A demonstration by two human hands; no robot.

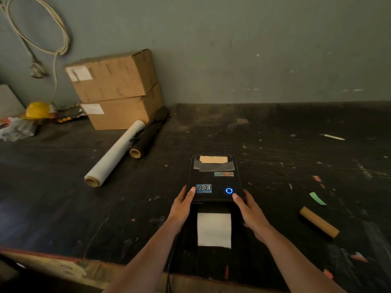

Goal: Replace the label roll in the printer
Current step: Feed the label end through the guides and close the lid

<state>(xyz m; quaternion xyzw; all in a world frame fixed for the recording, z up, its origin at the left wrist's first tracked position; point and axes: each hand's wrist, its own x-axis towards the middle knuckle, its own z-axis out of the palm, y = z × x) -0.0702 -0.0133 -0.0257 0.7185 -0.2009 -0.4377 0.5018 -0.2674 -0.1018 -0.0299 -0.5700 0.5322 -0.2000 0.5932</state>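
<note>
Head view: left hand [183, 203] and right hand [249, 210] grip the printer [213, 180] sides, fingers partly hidden behind it.

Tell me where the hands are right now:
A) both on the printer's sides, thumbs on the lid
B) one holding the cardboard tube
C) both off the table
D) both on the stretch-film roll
A: the left hand and right hand grip the printer by its sides, thumbs on the lid.
</note>
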